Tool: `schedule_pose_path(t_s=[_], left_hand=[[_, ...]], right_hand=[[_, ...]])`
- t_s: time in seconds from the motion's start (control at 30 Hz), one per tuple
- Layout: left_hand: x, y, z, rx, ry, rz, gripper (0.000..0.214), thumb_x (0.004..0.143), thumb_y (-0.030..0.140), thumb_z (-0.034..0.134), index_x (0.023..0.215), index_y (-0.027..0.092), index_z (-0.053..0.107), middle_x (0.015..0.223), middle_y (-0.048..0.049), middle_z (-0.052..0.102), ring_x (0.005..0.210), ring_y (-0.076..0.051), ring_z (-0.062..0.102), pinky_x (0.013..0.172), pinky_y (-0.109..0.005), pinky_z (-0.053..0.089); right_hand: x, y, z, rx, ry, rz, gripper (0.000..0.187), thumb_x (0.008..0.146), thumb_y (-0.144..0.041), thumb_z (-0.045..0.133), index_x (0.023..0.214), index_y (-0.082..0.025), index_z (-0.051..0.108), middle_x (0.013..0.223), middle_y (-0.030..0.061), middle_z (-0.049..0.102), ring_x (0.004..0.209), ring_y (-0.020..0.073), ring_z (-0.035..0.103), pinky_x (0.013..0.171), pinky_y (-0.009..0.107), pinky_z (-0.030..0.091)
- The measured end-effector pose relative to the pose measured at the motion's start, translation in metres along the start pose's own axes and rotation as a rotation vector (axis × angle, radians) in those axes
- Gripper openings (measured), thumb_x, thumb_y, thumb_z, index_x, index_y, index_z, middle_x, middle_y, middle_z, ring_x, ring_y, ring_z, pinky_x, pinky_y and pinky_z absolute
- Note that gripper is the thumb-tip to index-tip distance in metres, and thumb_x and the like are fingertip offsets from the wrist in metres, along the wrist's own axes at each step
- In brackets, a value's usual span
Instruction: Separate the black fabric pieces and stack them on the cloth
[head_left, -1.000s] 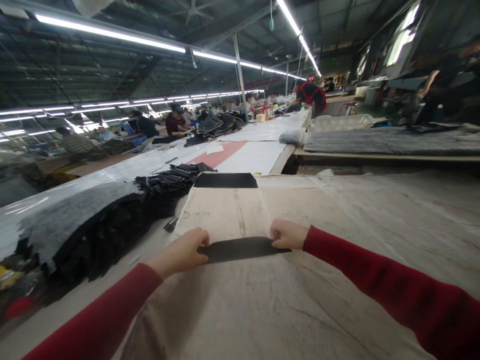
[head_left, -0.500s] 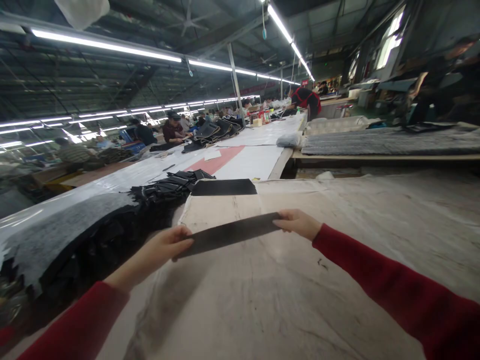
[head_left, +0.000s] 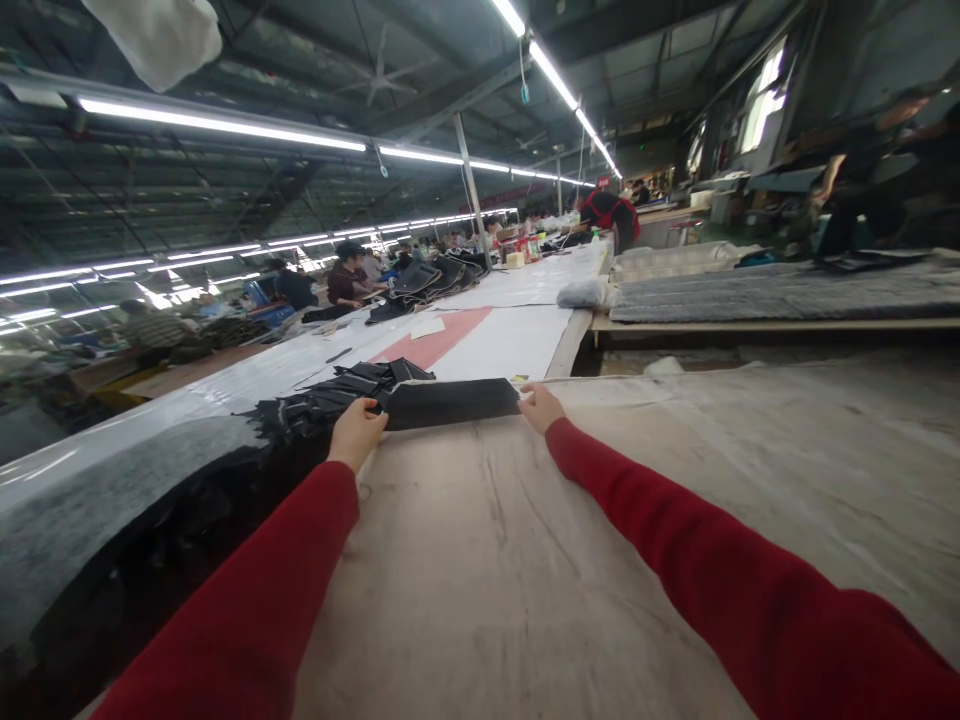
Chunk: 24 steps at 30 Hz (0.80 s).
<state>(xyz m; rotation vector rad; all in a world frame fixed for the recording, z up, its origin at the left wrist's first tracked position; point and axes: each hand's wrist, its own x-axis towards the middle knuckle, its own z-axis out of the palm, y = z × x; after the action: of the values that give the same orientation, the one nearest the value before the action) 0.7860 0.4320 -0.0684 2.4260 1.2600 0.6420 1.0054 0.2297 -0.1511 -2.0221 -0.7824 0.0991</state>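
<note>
A dark fabric strip point(head_left: 453, 402) stretches between my two hands at the far edge of the cloth-covered table point(head_left: 480, 560). My left hand point(head_left: 358, 432) pinches its left end, thumb toward the strip. At the other end, my right hand point(head_left: 541, 408) has its fingers closed on the strip's corner. The strip lies over the spot where another dark piece was lying, so I cannot tell the two apart. Just left of my left hand is a heap of black cut pieces point(head_left: 337, 395).
Grey and black material point(head_left: 142, 470) is piled along the left. Beyond stretches a long white table point(head_left: 517, 335) with a red patch point(head_left: 442, 337). Grey sheets point(head_left: 780, 292) are stacked at the right. A person in red straps point(head_left: 611, 212) bends over farther back.
Both hands have moved forward, away from me, carrying the strip from above the middle of the cloth to its far edge, onto the dark piece there.
</note>
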Motion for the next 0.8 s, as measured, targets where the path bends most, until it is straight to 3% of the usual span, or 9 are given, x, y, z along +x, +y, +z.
schedule_pose_path(t_s=[0.13, 0.3, 0.8], left_hand=[[0.022, 0.000, 0.017, 0.078, 0.103, 0.021, 0.040, 0.068, 0.029, 0.049, 0.106, 0.016, 0.047, 0.082, -0.0057, 0.063, 0.083, -0.020, 0.057, 0.070, -0.028, 0.041], [0.029, -0.007, 0.034, 0.136, 0.134, 0.043, 0.039, 0.071, 0.030, 0.048, 0.108, 0.018, 0.045, 0.083, -0.0047, 0.063, 0.080, -0.021, 0.057, 0.066, -0.028, 0.040], [0.024, -0.011, 0.038, 0.231, 0.116, 0.056, 0.038, 0.072, 0.034, 0.048, 0.107, 0.021, 0.043, 0.081, -0.0029, 0.062, 0.079, -0.019, 0.057, 0.060, -0.026, 0.038]], right_hand=[[0.008, 0.003, 0.013, -0.054, 0.020, 0.034, 0.019, 0.069, -0.020, 0.049, 0.088, -0.019, 0.051, 0.066, -0.0023, 0.055, 0.064, 0.0125, 0.050, 0.061, 0.023, 0.035], [0.009, 0.008, 0.017, -0.093, 0.003, 0.053, 0.016, 0.067, -0.022, 0.050, 0.083, -0.020, 0.051, 0.070, -0.0019, 0.057, 0.066, 0.0131, 0.051, 0.059, 0.023, 0.033], [0.011, 0.009, 0.014, -0.135, -0.025, 0.069, 0.016, 0.070, -0.028, 0.050, 0.084, -0.020, 0.051, 0.075, -0.0009, 0.059, 0.070, 0.0134, 0.052, 0.060, 0.023, 0.034]])
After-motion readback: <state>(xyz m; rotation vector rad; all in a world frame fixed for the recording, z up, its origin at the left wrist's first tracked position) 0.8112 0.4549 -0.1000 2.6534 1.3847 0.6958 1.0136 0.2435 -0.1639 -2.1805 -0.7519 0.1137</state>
